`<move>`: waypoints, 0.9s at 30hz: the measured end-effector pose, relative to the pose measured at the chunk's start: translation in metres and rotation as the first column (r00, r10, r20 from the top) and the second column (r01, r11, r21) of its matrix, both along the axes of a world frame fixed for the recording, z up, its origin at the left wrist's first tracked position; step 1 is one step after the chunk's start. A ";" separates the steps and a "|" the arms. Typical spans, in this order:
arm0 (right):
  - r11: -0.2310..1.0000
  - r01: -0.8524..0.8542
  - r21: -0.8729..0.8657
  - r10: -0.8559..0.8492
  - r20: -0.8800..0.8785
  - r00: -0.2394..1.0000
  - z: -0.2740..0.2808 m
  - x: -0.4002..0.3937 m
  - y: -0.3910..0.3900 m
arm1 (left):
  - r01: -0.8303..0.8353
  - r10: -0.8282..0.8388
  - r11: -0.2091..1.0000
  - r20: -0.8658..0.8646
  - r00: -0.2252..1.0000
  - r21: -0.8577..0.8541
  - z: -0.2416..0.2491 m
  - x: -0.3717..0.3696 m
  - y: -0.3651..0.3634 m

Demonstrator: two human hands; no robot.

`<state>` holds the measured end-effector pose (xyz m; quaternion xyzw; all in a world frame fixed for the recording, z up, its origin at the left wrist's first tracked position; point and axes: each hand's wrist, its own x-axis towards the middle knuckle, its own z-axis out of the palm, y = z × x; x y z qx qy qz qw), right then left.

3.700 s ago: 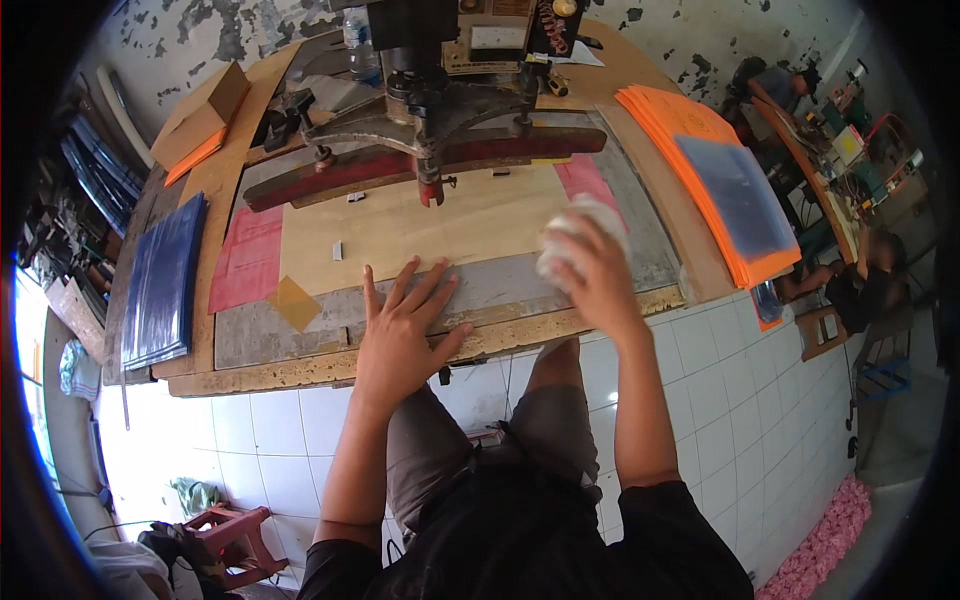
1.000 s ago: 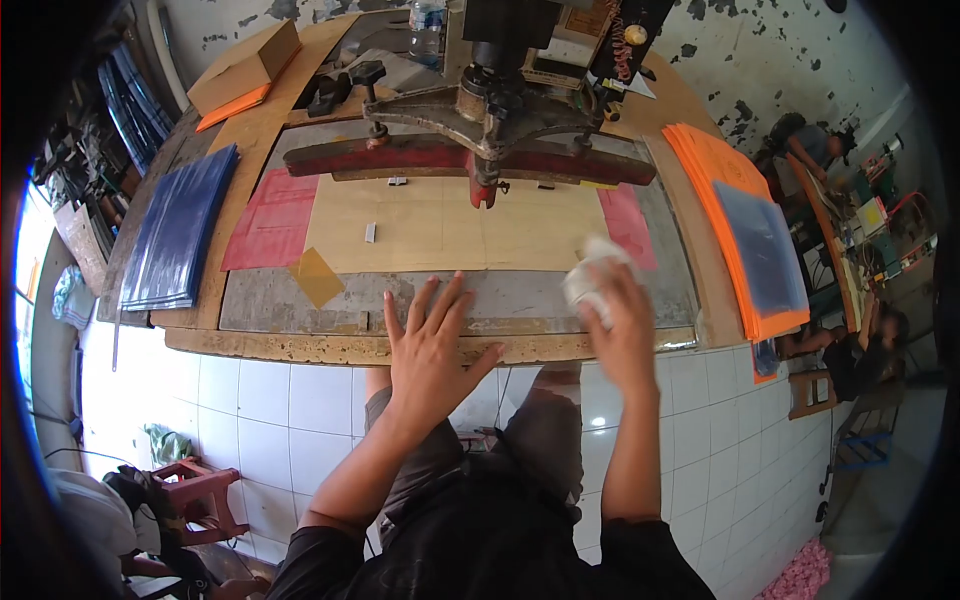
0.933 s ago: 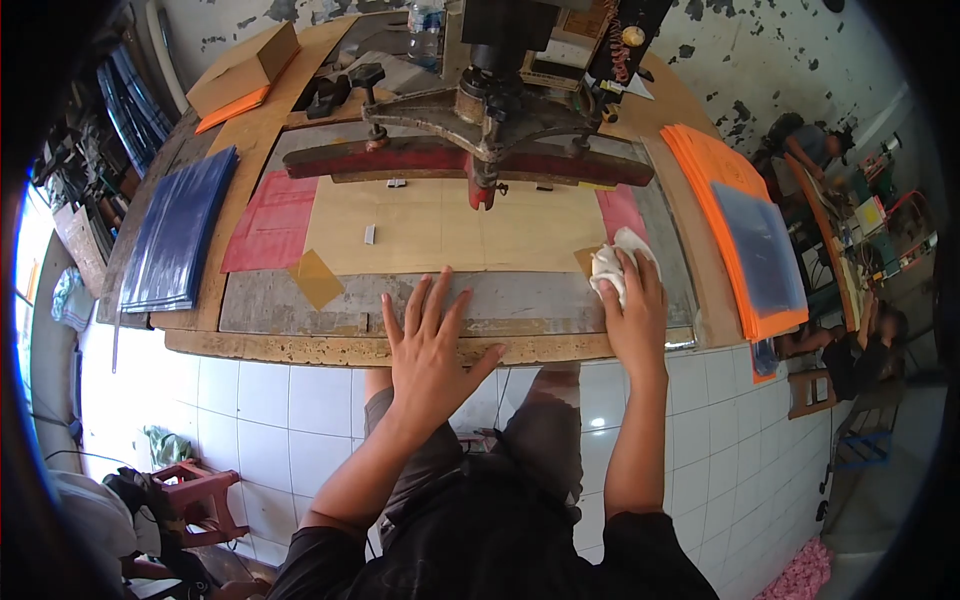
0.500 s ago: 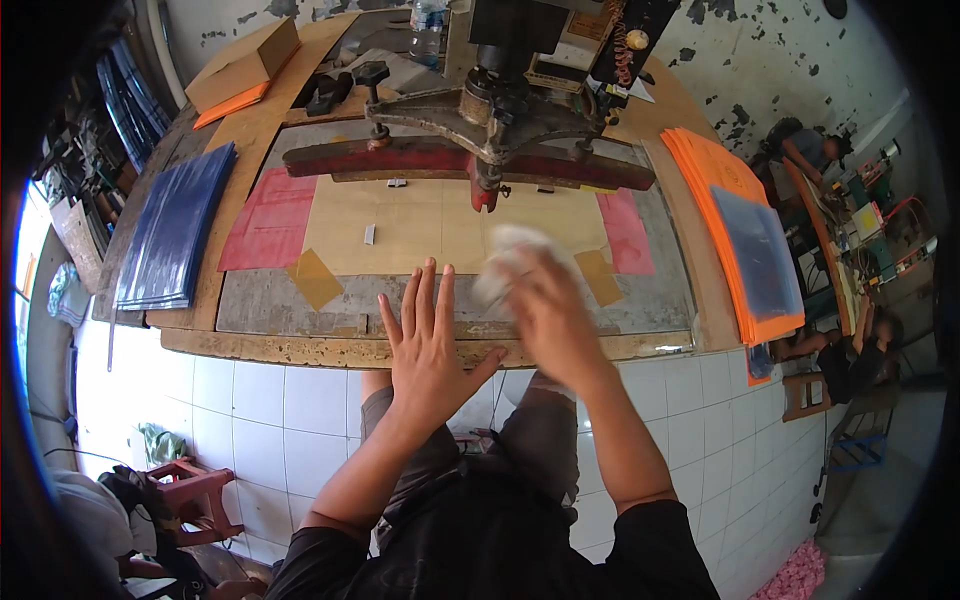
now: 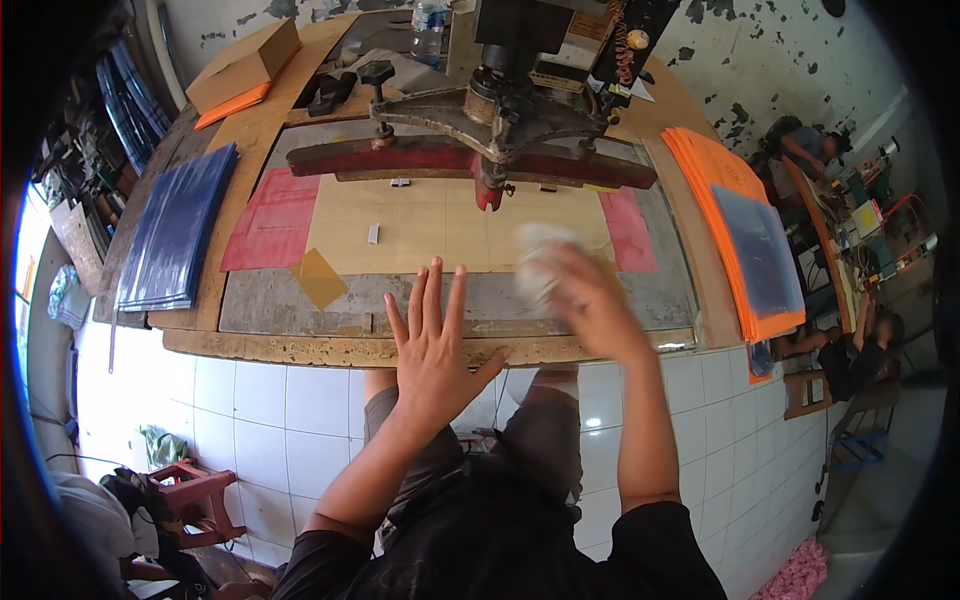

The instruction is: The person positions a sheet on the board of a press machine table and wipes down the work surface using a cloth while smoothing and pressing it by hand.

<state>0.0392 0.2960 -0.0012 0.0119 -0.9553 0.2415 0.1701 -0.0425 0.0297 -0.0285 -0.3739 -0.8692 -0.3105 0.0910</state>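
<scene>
My left hand (image 5: 432, 350) lies flat at the front edge of the grey metal work plate (image 5: 260, 305), fingers spread and holding nothing. My right hand (image 5: 600, 315), smeared by motion, is closed on a crumpled white cloth (image 5: 540, 262). That cloth is over the lower right part of a pale yellow sheet (image 5: 450, 235) and the bare plate in front of it. Red pieces (image 5: 268, 215) flank the sheet, and a strip of brown tape (image 5: 320, 280) sits at its lower left corner. Small metal pieces (image 5: 374, 234) rest on the sheet.
A press head with a red bar (image 5: 400, 162) hangs over the back of the sheet. Blue plastic covers (image 5: 175, 230) lie left; orange folders (image 5: 720, 220) lie right. A cardboard box (image 5: 245, 65) stands back left. Other people (image 5: 860, 345) sit at the far right.
My right hand has moved right with the cloth, which now covers the area of the right-hand tape. My left hand stays spread in nearly the same place.
</scene>
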 end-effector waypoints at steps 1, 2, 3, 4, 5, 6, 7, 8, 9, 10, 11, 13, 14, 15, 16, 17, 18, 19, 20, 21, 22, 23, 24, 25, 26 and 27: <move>0.986 0.159 0.041 -0.159 -0.007 0.987 -0.004 0.006 0.030 | 0.007 -0.007 1.000 -0.014 1.000 -0.012 0.001 0.000 0.000; 0.958 0.286 -0.024 -0.287 -0.010 0.958 -0.012 0.012 0.066 | 0.019 -0.020 0.999 -0.029 0.999 -0.026 0.000 0.000 -0.001; 0.908 0.409 -0.088 -0.411 -0.008 0.911 -0.007 0.014 0.081 | 0.033 -0.035 0.999 -0.046 0.998 -0.037 -0.003 0.000 -0.002; 0.884 0.465 0.041 -0.464 -0.035 0.885 -0.013 0.016 0.085 | 0.049 -0.052 0.998 -0.063 0.997 -0.048 -0.004 0.000 -0.003; 0.839 0.518 0.167 -0.514 -0.070 0.855 -0.021 0.019 0.086 | 0.049 -0.052 0.998 -0.060 0.997 -0.045 -0.004 0.000 -0.002; 0.774 0.564 0.288 -0.558 -0.111 0.822 -0.022 0.019 0.079 | 0.049 -0.051 0.998 -0.057 0.997 -0.043 -0.004 0.000 -0.001; 0.828 0.505 0.244 -0.516 -0.021 0.856 -0.025 0.022 0.061 | 0.045 -0.047 0.998 -0.052 0.997 -0.040 -0.003 0.001 -0.001; 0.935 0.297 0.192 -0.298 -0.025 0.954 -0.020 0.025 0.030 | 0.047 -0.049 0.998 -0.054 0.997 -0.043 -0.004 0.002 0.000; 0.988 0.067 0.142 -0.062 -0.043 0.997 -0.008 0.030 0.004 | 0.047 -0.050 0.998 -0.059 0.997 -0.048 -0.004 0.002 -0.001; 0.993 0.003 0.116 -0.003 -0.002 1.000 0.003 0.035 -0.005 | 0.049 -0.053 0.997 -0.063 0.997 -0.055 -0.004 0.001 -0.001; 0.994 -0.061 0.087 0.058 0.039 0.998 0.011 0.039 -0.012 | 0.049 -0.053 0.997 -0.067 0.996 -0.063 -0.004 0.000 0.000; 0.994 -0.107 -0.013 0.108 0.102 0.989 0.013 0.037 0.012 | 0.047 -0.053 0.995 -0.063 0.997 -0.086 -0.003 0.002 -0.001; 0.996 0.005 -0.089 0.001 0.071 0.997 0.002 0.033 0.045 | 0.047 -0.053 0.995 -0.062 0.997 -0.090 -0.003 0.003 -0.002; 0.979 0.117 -0.166 -0.111 0.046 0.993 -0.010 0.028 0.077 | 0.049 -0.055 0.994 -0.064 0.996 -0.093 -0.001 0.003 -0.002; 0.961 0.272 -0.037 -0.272 0.029 0.962 -0.019 0.022 0.106 | 0.051 -0.058 0.994 -0.068 0.996 -0.094 0.001 0.002 -0.001; 0.903 0.421 0.090 -0.422 -0.008 0.907 -0.023 0.020 0.122 | 0.054 -0.061 0.994 -0.070 0.996 -0.096 0.000 0.003 -0.001; 0.873 0.457 0.170 -0.459 -0.027 0.888 -0.024 0.019 0.119 | 0.056 -0.064 0.994 -0.075 0.995 -0.095 -0.001 0.003 -0.001; 0.836 0.489 0.248 -0.493 -0.050 0.868 -0.024 0.013 0.108 | 0.057 -0.064 0.994 -0.081 0.995 -0.093 -0.002 0.002 -0.001; 0.792 0.517 0.324 -0.524 -0.072 0.849 -0.026 0.006 0.094 | 0.054 -0.062 0.994 -0.086 0.994 -0.095 -0.002 0.002 -0.001; 0.861 0.459 0.220 -0.487 0.095 0.868 -0.004 0.007 0.058 | 0.050 -0.059 0.994 -0.089 0.994 -0.096 -0.002 0.003 -0.001; 0.937 0.295 0.186 -0.303 0.016 0.953 -0.003 0.011 0.030 | 0.045 -0.053 0.994 -0.091 0.994 -0.095 -0.002 0.004 0.000; 0.979 0.116 0.166 -0.106 -0.068 0.992 -0.004 0.018 0.004 | 0.047 -0.056 0.994 -0.089 0.994 -0.103 -0.001 0.003 0.000; 0.987 0.021 0.157 -0.016 -0.036 0.999 -0.002 0.033 -0.027 | 0.050 -0.060 0.992 -0.086 0.995 -0.112 -0.001 0.003 -0.001; 0.987 -0.073 0.144 0.075 -0.006 0.997 0.002 0.044 -0.046 | 0.053 -0.063 0.991 -0.082 0.995 -0.122 -0.001 0.003 -0.002; 0.988 -0.070 0.137 0.071 -0.004 0.997 0.006 0.048 -0.042 | 0.052 -0.062 0.992 -0.085 0.994 -0.118 0.000 0.003 -0.001; 0.989 -0.068 0.129 0.069 -0.002 0.998 0.011 0.056 -0.032 | 0.050 -0.060 0.992 -0.087 0.994 -0.114 0.001 0.002 -0.001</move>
